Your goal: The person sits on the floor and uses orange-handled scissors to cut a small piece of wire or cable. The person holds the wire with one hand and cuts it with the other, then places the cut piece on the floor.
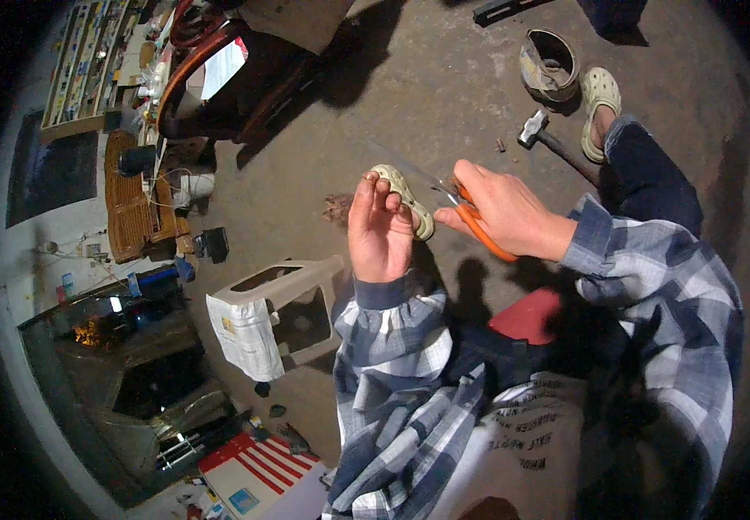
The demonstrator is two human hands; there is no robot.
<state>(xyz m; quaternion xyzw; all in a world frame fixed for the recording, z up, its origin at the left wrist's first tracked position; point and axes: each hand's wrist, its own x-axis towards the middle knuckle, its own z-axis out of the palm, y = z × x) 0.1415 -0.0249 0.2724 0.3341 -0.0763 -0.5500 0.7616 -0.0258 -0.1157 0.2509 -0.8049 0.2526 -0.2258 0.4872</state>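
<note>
My right hand (508, 211) is closed around a hand tool with orange handles (488, 237), scissors or pliers. Its metal end points towards the upper left, where a thin grey streak blurs over the floor. To the left of the tool, my left hand (381, 237) is raised palm up with curled fingers. Whether something small sits between its fingertips cannot be told. A gap separates the two hands. Below them a cream clog (421, 218) shows on one foot; the other clog (599, 104) is at the upper right.
On the concrete floor lie a sledgehammer (563, 153) and small bits (500, 144), near a worn bucket (549, 65). A beige plastic stool (332, 312) with a white printed sheet (245, 338) stands at lower left. A wooden-framed chair (173, 84) and a cluttered shelf (82, 65) are at upper left.
</note>
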